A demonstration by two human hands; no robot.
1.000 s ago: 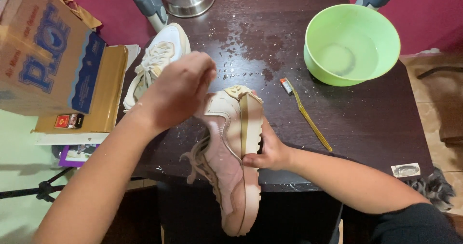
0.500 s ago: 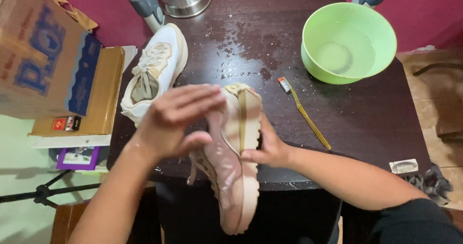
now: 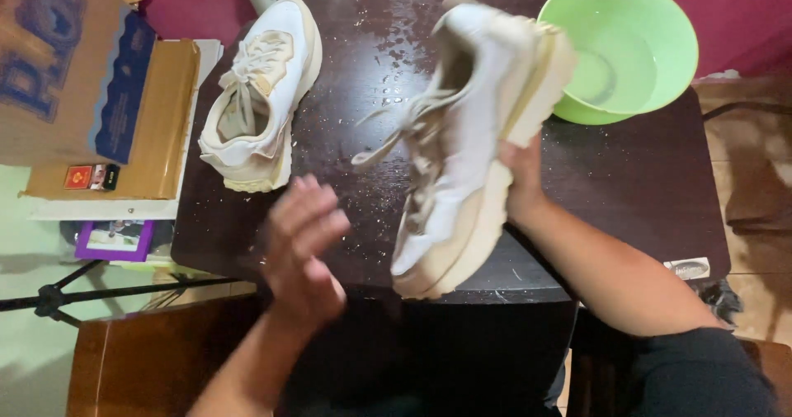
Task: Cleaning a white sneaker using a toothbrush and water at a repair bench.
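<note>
My right hand [image 3: 521, 179] grips a pale cream sneaker [image 3: 470, 136] by its sole, holding it tilted above the dark wooden table [image 3: 643, 186], laces dangling to the left. My left hand [image 3: 304, 248] hovers open and blurred near the table's front edge, left of the held sneaker and touching nothing. The matching second sneaker [image 3: 260, 95] lies on the table at the back left, toe toward me.
A light green plastic bowl [image 3: 635, 46] holding some water stands at the back right. Cardboard boxes [image 3: 74, 70] are stacked beyond the table's left edge. Water droplets speckle the tabletop. A small packet [image 3: 686, 268] lies at the front right corner.
My left hand came off the sneaker and dropped toward the front edge. My right hand lifted the sneaker up and to the right, and it now hides the toothbrush.
</note>
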